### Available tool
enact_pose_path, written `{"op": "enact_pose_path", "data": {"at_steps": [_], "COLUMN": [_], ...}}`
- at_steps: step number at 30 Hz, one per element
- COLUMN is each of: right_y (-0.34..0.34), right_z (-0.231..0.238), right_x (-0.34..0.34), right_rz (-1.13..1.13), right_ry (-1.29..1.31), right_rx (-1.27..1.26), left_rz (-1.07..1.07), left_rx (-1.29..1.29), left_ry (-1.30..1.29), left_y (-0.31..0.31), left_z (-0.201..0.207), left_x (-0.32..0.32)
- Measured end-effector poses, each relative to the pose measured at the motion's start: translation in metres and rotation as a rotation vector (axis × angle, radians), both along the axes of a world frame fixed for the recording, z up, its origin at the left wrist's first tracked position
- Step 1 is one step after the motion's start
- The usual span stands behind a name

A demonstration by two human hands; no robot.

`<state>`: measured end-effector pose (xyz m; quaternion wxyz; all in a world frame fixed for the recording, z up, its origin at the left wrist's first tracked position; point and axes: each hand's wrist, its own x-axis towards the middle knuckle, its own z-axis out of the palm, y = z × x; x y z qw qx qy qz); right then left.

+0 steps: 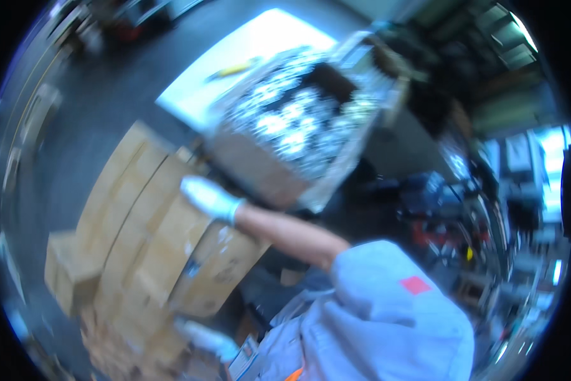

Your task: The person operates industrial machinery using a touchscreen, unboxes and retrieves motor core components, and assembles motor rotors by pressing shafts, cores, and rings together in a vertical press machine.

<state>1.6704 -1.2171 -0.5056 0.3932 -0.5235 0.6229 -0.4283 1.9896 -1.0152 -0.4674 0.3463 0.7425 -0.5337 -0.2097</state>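
Note:
A white glove covers my right hand, stretched out flat at the far edge of the brown cardboard cartons. Its fingers look extended and seem to touch the carton's top edge, though blur hides the contact. Lower in the picture, my left hand, also gloved in white, reaches out beside the near end of the closest carton. That hand's fingers look straight but smeared. I see nothing gripped in either hand. Several cartons stand side by side, with a smaller box at their left.
Beyond the cartons stands an open box full of shiny metallic-looking pieces, with a brown piece of cardboard inside. Next to it lies a white sheet or board with a yellow tool-like object on it. Blurred equipment fills the right side.

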Motion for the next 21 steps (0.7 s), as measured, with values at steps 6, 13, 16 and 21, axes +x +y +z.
{"op": "enact_pose_path", "data": {"at_steps": [6,13,16,21], "right_y": [0.228,0.457,0.554,0.626], "right_z": [0.054,0.131,0.146,0.151], "right_x": [-0.093,-0.33,-0.45,-0.565], "right_rz": [0.138,-0.88,-1.519,-1.668], "right_ry": [-0.123,0.4,0.759,0.427], "right_rx": [0.278,-0.158,-0.106,0.399], "left_rz": [-0.326,-1.412,-2.0,-2.209], "left_rx": [-0.617,0.345,0.041,-0.383], "left_ry": [0.175,0.701,0.378,0.032], "left_y": [-0.047,0.06,0.143,0.243], "left_z": [0.186,0.194,0.193,0.136], "left_x": [-0.198,-0.557,-0.723,-0.914]}}
